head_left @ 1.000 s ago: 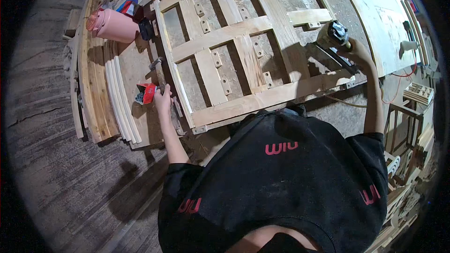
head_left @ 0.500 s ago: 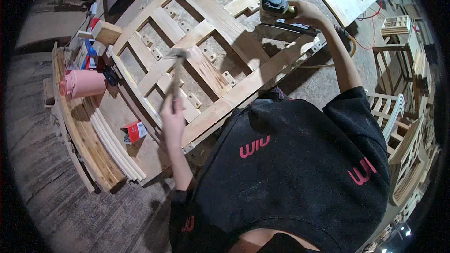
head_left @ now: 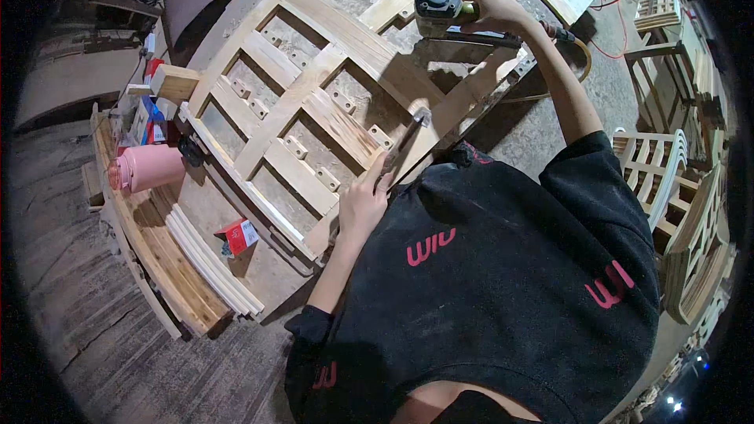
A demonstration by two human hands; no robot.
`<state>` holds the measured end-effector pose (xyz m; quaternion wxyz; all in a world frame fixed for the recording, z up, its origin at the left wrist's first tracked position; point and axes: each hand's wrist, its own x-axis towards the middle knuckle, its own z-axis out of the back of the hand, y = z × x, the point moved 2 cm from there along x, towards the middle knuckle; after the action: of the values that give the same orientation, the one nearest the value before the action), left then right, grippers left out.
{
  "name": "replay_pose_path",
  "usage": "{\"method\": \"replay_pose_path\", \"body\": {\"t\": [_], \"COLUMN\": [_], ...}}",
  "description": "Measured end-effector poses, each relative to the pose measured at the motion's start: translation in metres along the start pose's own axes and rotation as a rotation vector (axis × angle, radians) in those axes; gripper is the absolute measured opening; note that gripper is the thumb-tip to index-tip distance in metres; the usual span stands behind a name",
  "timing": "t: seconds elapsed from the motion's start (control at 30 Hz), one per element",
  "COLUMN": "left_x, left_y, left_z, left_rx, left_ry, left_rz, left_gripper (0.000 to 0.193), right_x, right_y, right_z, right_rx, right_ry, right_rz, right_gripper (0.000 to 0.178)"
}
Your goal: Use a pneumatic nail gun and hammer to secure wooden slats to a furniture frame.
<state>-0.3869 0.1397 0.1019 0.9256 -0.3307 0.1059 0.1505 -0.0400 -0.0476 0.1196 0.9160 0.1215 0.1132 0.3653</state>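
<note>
My left hand (head_left: 364, 206) grips a hammer (head_left: 410, 137) by its handle, low over the near rail of a slatted wooden frame (head_left: 302, 90). The hammer's head lies close above that rail; whether it touches cannot be made out. At the far right side of the frame, my right hand (head_left: 496, 12) is wrapped round the handle of a pneumatic nail gun (head_left: 438, 6), which has a dark cap and a long magazine. Small drilled wooden blocks (head_left: 342, 100) sit along the slats inside the frame's openings.
Left of the frame stand a pink jug (head_left: 149, 169), a red-and-white box (head_left: 239, 235) of small fasteners and curved white strips (head_left: 210, 259). A wood block (head_left: 174, 82) rests at the frame's left corner. An air hose (head_left: 587, 63) trails right, near stacked wooden frames (head_left: 691, 243).
My left hand has swung the hammer rightward, from over the frame's left part to its near rail. My right hand and the nail gun appear slightly farther left in the picture.
</note>
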Motion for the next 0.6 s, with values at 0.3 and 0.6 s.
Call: {"method": "replay_pose_path", "body": {"t": [0.3, 0.6], "left_x": [-0.006, -0.003], "left_y": [0.004, -0.004], "left_z": [-0.004, 0.008], "left_rx": [-0.007, -0.215], "left_ry": [-0.168, -0.321], "left_rz": [-0.113, -0.227], "left_gripper": [0.040, 0.045], "right_x": [0.001, 0.001], "right_y": [-0.002, 0.001], "right_z": [-0.003, 0.000], "right_rx": [-0.025, -0.043], "right_ry": [-0.023, -0.016], "right_rz": [-0.048, -0.040], "right_gripper": [0.063, 0.063]}}
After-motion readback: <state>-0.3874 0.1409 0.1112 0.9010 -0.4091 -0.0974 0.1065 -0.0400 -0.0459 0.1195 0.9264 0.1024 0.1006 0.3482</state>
